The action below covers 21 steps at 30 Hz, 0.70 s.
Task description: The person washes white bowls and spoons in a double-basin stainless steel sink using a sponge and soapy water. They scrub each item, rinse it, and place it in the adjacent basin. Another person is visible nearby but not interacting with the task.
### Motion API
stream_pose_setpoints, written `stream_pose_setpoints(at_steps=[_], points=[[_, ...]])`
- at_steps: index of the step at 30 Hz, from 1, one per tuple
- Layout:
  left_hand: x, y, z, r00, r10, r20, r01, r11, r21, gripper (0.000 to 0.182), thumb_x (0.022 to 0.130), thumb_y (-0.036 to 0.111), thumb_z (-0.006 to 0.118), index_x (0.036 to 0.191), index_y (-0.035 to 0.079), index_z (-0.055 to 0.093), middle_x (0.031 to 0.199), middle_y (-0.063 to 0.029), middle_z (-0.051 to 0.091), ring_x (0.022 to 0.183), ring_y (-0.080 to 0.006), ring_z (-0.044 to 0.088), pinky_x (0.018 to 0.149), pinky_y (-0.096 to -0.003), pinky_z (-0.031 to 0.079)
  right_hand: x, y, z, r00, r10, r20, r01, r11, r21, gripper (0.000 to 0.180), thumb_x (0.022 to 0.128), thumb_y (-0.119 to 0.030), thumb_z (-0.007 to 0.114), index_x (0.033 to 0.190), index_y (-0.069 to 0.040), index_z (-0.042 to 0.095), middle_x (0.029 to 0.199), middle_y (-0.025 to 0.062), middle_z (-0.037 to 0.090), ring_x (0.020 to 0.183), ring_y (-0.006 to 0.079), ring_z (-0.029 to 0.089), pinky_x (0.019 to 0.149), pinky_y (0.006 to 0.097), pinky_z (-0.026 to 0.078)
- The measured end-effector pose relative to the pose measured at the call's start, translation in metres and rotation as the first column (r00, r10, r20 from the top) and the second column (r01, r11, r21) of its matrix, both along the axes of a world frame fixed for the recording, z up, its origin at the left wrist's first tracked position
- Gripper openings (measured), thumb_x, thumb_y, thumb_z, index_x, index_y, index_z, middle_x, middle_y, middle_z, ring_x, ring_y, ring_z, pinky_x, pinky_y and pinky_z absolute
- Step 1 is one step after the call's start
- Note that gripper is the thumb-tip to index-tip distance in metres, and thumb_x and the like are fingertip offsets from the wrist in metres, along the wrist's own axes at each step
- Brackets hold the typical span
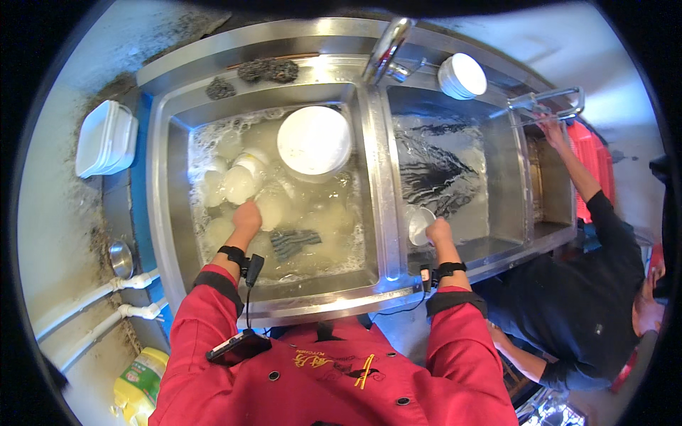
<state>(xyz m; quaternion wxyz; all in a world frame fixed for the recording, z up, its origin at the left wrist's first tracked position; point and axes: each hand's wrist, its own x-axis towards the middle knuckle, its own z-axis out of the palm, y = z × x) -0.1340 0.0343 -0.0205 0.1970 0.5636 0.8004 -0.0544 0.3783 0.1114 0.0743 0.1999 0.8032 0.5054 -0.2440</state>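
Note:
My left hand (pixel 248 216) reaches into the cloudy, sudsy water of the left sink basin (pixel 178 175). Its fingertips are hidden, and I cannot tell whether they grip the white bowls (pixel 240 185) around them. A striped dark cloth (pixel 294 242) lies in the water to the right of this hand. Farther back in the same basin is a large round white dish (pixel 314 141). In the right basin (pixel 503 213), my right hand (pixel 439 231) holds a white bowl (pixel 420 226) by its rim, tilted, close to the divider. Rippling water surrounds that bowl.
A chrome faucet (pixel 388 50) rises behind the divider. Stacked white bowls (pixel 463 77) and steel-wool scourers (pixel 268 70) rest on the back ledge. At right, a co-worker's hand (pixel 549 125) is at another faucet (pixel 565 104). Plastic tubs (pixel 106 139) stand left.

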Motion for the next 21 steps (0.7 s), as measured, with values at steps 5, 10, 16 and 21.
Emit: stream_pose_setpoints(at_steps=[5,10,16,21], points=[[0.022,0.015,0.095,0.889,-0.237,-0.391,0.385,0.85,0.359,0.028,0.078,0.001,0.051,0.106,0.006,0.054,0.073,-0.0184,0.061,0.064,-0.03,0.063,0.053,-0.0385,0.05,-0.057,0.024,0.061,0.973,0.214,-0.085,-0.131,0.816,0.564,0.036,0.08,-0.017,0.056,0.11,0.003,0.052,0.103,0.0251,0.06,0.091,0.0395,0.06,0.078,0.0446,0.048],[0.045,0.025,0.125,0.873,0.071,0.482,-0.228,0.934,0.275,0.032,0.084,0.005,0.046,0.116,0.002,0.047,0.085,-0.0166,0.062,0.051,-0.0259,0.059,0.044,-0.0337,0.048,-0.179,0.001,0.081,0.673,0.426,-0.605,-0.01,0.822,0.569,0.045,0.082,-0.026,0.06,0.12,-0.003,0.052,0.109,0.0196,0.06,0.091,0.034,0.061,0.08,0.0404,0.048],[0.074,0.002,0.089,0.313,0.356,0.88,-0.011,0.928,-0.372,0.039,0.089,0.016,0.052,0.123,0.0,0.042,0.071,-0.0132,0.061,0.048,-0.0197,0.058,0.042,-0.031,0.045,-0.247,-0.04,0.002,0.553,0.125,-0.824,0.148,0.958,0.244,0.043,0.078,-0.011,0.056,0.118,0.004,0.049,0.1,0.0243,0.062,0.089,0.0376,0.061,0.08,0.042,0.047],[0.063,-0.029,0.062,0.78,-0.539,0.318,0.618,0.745,-0.251,0.031,0.082,0.024,0.059,0.106,0.005,0.058,0.085,-0.015,0.065,0.082,-0.0288,0.064,0.065,-0.0387,0.05,-0.238,-0.059,-0.017,0.744,0.086,-0.663,0.094,0.968,0.231,0.033,0.075,-0.002,0.05,0.107,0.003,0.053,0.094,0.0256,0.062,0.09,0.0398,0.061,0.078,0.0459,0.047]])
